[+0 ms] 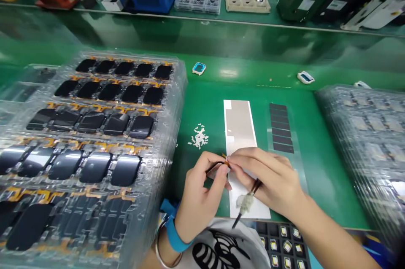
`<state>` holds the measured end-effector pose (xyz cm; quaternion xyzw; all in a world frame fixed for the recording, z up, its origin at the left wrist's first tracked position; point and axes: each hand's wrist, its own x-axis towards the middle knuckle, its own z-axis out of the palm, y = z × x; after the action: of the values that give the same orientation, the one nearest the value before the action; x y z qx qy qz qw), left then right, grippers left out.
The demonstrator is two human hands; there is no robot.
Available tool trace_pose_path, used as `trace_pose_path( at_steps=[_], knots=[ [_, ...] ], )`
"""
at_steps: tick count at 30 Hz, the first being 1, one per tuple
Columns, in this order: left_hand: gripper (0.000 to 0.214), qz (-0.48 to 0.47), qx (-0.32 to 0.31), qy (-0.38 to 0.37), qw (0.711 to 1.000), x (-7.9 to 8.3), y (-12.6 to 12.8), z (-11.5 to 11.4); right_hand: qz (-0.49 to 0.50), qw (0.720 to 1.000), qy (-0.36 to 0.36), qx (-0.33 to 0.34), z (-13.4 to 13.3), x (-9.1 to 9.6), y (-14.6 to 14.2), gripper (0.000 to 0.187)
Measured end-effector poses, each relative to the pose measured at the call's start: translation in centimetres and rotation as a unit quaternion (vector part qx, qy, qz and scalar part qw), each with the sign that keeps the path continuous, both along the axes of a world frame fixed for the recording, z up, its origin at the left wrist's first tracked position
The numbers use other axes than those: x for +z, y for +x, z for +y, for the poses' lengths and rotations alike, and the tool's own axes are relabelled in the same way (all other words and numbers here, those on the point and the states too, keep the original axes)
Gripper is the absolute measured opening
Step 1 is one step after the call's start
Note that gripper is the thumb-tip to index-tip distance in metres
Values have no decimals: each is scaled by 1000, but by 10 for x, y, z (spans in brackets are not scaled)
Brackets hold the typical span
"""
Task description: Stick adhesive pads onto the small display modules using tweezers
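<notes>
Head view: the left hand (202,195) pinches a small dark part (217,168) up over the white sheet (238,127), right where the right hand (267,178), its fingers gripping a cotton-wrapped tool (245,202), can reach it, stacked trays (179,100) to the left.

A glossy green workbench (228,45) stretches across the view.

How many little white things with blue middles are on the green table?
2. One white-rimmed blue piece lies near the left tray stack; another lies further right. A white bit by the right tray stack may be a third.
</notes>
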<state>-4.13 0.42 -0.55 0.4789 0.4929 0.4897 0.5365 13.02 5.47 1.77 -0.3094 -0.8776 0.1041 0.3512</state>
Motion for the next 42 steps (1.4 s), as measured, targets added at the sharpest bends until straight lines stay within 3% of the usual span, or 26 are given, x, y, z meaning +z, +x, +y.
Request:
trace_pose_path(
  at_steps=[6,16,26,42],
  knots=[
    [9,24,17,14,999,-3,0,1,-29,999,13,8,0,-2,1,15],
    [12,147,42,89,984,1,-1,5,-48,999,4,-13,-1,-4,-3,13],
    [12,129,39,77,988,-3,-1,3,25,993,-119,3,4,-3,-1,14],
    [15,161,19,115,980,-2,-2,6,42,989,-143,13,7,-4,5,17]
  ],
)
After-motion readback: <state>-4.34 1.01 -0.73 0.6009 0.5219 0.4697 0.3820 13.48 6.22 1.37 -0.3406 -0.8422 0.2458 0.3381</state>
